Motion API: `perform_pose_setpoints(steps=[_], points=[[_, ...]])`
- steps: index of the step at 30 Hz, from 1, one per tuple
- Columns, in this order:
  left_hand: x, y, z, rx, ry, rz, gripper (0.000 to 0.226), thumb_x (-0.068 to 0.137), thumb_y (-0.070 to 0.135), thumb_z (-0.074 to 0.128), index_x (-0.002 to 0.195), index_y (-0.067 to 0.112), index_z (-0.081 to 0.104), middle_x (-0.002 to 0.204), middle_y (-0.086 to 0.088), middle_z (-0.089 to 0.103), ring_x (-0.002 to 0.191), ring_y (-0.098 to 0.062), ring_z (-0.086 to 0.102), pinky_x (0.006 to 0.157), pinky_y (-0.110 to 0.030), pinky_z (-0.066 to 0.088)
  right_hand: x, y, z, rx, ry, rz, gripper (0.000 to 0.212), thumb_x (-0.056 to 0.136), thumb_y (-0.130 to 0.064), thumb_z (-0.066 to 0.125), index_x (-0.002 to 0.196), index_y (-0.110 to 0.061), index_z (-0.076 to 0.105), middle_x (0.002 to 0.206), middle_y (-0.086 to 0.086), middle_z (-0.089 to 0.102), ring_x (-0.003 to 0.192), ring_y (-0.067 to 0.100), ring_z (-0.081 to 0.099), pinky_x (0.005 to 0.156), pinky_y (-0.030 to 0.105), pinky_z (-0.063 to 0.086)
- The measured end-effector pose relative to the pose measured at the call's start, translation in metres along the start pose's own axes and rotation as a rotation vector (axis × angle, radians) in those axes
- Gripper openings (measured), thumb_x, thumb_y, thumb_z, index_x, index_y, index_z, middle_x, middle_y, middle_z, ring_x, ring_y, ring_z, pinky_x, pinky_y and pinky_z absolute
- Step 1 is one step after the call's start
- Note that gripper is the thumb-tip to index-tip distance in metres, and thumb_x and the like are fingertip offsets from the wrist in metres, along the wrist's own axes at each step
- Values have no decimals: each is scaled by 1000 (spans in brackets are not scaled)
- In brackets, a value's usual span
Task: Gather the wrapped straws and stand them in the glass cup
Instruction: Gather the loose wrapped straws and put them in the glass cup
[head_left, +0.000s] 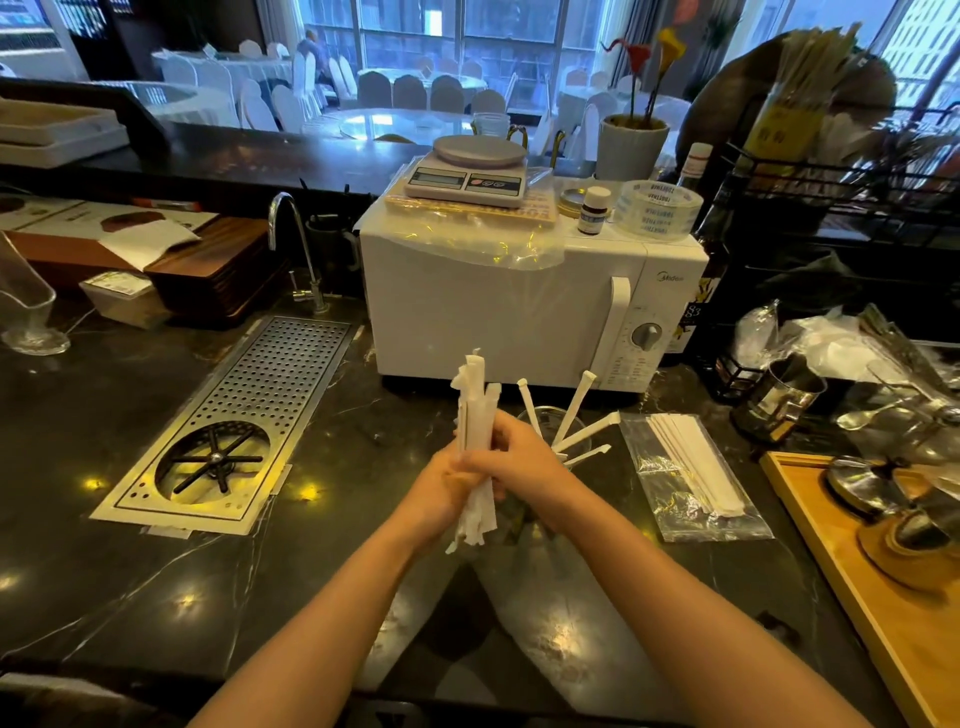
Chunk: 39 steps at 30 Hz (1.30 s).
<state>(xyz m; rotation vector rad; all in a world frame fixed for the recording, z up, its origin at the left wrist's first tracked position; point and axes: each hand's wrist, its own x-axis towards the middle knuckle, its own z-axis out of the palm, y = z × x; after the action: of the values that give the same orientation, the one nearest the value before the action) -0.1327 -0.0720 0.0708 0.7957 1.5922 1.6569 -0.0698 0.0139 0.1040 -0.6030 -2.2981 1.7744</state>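
Note:
A bundle of white wrapped straws (475, 410) stands upright over the dark counter, gripped in the middle by both hands. My left hand (441, 486) wraps it from the left and my right hand (511, 452) closes on it from the right. Just behind my right hand stands the glass cup (545, 418), partly hidden, with several wrapped straws (576, 410) leaning out of it to the right. More wrapped straws (693, 462) lie flat on a clear plastic bag to the right.
A white microwave (519, 306) stands right behind the cup. A steel rinser tray (244, 415) is set into the counter at left. A metal pitcher (784, 400) and a wooden tray (831, 540) sit at right.

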Motion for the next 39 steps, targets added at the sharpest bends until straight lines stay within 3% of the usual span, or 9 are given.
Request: perform_pose_setpoints(steps=[7, 10, 12, 17, 20, 24, 30, 35, 39], points=[[-6, -9, 20, 139, -35, 80, 29, 92, -6, 38, 120, -2, 43, 93, 4, 54, 90, -3, 55, 65, -3, 48, -10, 18, 10, 60, 248, -51, 16, 76, -20, 70, 86, -10, 62, 72, -2, 59, 69, 5, 60, 53, 2, 46], [-4, -13, 23, 157, -93, 59, 27, 89, -10, 40, 115, -13, 44, 86, 0, 55, 73, 5, 61, 61, -6, 49, -16, 29, 11, 24, 297, -41, 23, 82, -18, 65, 93, 1, 60, 80, 17, 63, 79, 26, 63, 61, 11, 47], [-2, -15, 24, 147, -115, 31, 28, 89, -12, 40, 116, -18, 42, 83, -1, 54, 69, 2, 61, 59, -6, 49, -19, 34, 9, 17, 278, -50, 21, 84, -16, 62, 96, 1, 62, 82, 14, 63, 83, 25, 62, 69, 20, 49], [-5, -26, 29, 156, -170, -14, 28, 91, -9, 37, 118, -10, 45, 89, -4, 55, 73, 1, 59, 59, -5, 49, -23, 46, 8, -28, 231, -37, 19, 84, -12, 60, 99, -1, 63, 96, 18, 66, 90, 19, 61, 85, 34, 49], [-8, -31, 30, 145, -151, -68, 24, 90, -8, 39, 96, 10, 53, 85, 2, 55, 78, 0, 53, 60, -6, 50, -25, 54, 8, -4, 202, -6, 20, 82, -11, 63, 99, 1, 63, 91, 10, 62, 90, 16, 59, 83, 30, 48], [-8, -37, 25, 215, -167, -64, 40, 85, -8, 50, 112, 22, 47, 90, 6, 56, 86, -1, 53, 65, -4, 50, -26, 61, 10, 77, 172, 25, 24, 80, -8, 65, 100, 1, 58, 93, 4, 61, 86, 10, 57, 76, 18, 46], [-5, -41, 13, 335, -243, -129, 37, 80, -1, 58, 102, 29, 57, 93, 13, 61, 92, -1, 58, 71, -7, 51, -25, 64, 10, 49, 145, 64, 27, 82, -13, 64, 106, -5, 58, 97, 5, 59, 92, 14, 56, 73, 19, 46], [-3, -39, 8, 350, -231, -158, 39, 84, -2, 54, 120, 13, 53, 96, 8, 59, 99, -11, 57, 72, -10, 52, -22, 61, 13, 27, 139, 73, 27, 89, -17, 54, 114, -8, 58, 107, 13, 62, 96, 13, 56, 76, 18, 46], [-1, -21, 7, 381, -241, -102, 40, 86, -3, 49, 123, 11, 47, 94, 10, 56, 89, -5, 57, 68, -5, 51, -19, 50, 10, 0, 144, 35, 29, 93, -21, 47, 118, -11, 57, 111, 10, 61, 93, 6, 55, 77, 15, 42]])
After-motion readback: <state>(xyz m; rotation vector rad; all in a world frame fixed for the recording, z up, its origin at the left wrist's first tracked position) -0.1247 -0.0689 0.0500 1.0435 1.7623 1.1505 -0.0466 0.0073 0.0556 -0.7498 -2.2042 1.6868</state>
